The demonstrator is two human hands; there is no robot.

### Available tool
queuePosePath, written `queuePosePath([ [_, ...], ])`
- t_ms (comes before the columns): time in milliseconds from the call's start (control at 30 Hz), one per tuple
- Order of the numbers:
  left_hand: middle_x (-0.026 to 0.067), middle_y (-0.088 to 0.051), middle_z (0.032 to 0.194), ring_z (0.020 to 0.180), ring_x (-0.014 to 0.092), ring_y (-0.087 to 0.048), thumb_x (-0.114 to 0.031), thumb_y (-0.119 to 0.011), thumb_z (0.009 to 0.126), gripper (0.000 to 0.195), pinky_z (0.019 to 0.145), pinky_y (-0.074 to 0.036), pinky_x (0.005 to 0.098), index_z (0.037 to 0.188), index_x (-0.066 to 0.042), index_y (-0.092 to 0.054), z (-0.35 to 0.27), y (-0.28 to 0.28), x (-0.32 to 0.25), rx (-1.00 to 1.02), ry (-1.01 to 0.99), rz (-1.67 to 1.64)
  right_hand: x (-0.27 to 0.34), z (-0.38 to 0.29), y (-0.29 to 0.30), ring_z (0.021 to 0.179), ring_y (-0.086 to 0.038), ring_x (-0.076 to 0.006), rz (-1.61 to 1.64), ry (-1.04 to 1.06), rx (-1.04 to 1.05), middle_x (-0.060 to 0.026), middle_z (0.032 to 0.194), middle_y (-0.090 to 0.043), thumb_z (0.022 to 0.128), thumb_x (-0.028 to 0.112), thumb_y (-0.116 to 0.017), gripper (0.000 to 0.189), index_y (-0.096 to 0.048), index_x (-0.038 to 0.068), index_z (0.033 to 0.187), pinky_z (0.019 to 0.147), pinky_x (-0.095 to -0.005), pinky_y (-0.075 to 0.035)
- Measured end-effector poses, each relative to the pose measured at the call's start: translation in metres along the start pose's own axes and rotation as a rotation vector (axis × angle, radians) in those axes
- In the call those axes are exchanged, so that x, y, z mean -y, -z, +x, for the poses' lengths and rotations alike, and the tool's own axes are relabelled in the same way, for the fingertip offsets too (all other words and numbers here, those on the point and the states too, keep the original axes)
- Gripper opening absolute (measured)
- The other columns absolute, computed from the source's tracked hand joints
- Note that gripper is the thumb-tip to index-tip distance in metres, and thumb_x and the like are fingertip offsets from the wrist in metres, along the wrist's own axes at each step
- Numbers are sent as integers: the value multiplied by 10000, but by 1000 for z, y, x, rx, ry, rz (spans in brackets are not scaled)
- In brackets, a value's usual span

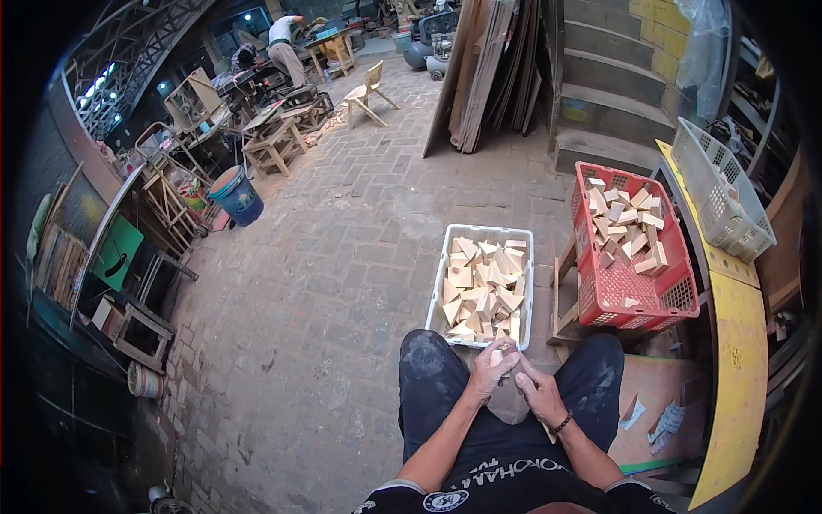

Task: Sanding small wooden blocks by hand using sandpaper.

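I hold a small pale wood block (pixel 496 358) in my left hand (pixel 486 376), above my lap between my knees. My right hand (pixel 539 390) is closed around a thin flat stick (pixel 550 434), whose pale lower end shows below the wrist. The stick's upper part meets the block, mostly hidden by my fingers. Just beyond my hands, a white plastic crate (pixel 530 283) on the brick floor is filled with cut wood blocks (pixel 481 283), many of them wedge-shaped. To the right, a red plastic basket (pixel 632 297) on a wooden stand contains more blocks (pixel 626 218), mostly towards its far end.
At the right, a pale plastic basket (pixel 725 193) rests on a yellow board (pixel 732 340). Wood panels (pixel 478 77) lean beside concrete steps (pixel 610 109). A blue bucket (pixel 239 199) and a wooden chair (pixel 369 93) stand farther off. Two people (pixel 282 45) work at the back.
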State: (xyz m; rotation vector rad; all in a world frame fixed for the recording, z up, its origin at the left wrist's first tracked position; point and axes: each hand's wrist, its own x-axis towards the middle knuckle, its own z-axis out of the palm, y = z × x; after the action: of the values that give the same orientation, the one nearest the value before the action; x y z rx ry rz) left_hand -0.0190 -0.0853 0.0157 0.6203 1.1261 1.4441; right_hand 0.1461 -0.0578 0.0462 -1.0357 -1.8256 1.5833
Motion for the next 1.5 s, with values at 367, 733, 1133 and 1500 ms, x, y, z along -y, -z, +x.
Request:
queuePosePath([
  [367,51,-641,860,637,95,-575,-360,-630,990,415,508,-471,243,1262,-54,-566,10,8,12,-134,33,-128,8,4,-2,680,-462,-101,-79,70,-83,-6,742,-505,1039,209,-508,502,-431,89,1521,638,-280,-427],
  [733,34,-613,946,773,135,-608,-368,-369,1084,360,626,-496,268,1195,-91,-571,19,16,42,25,118,7,-1,4,-5,837,-613,-383,-374,186,-128,-246,953,-604,1025,183,-499,496,-441,108,1512,781,-412,-484],
  [1133,-44,-621,930,805,23,-544,-354,-492,1036,268,593,-438,201,1129,-159,-651,3,9,17,-40,111,-23,21,0,-2,857,-598,-424,-450,193,-51,-252,940,-585,1005,163,-513,514,-440,77,1506,791,-443,-477],
  [1500,-33,-555,706,550,53,-481,-311,-530,1028,300,469,-398,232,1049,-52,-682,3,9,26,-6,74,178,13,4,11,945,-632,-451,-551,119,31,-278,1022,-612,1001,221,-519,542,-421,126,1526,826,-462,-503],
])
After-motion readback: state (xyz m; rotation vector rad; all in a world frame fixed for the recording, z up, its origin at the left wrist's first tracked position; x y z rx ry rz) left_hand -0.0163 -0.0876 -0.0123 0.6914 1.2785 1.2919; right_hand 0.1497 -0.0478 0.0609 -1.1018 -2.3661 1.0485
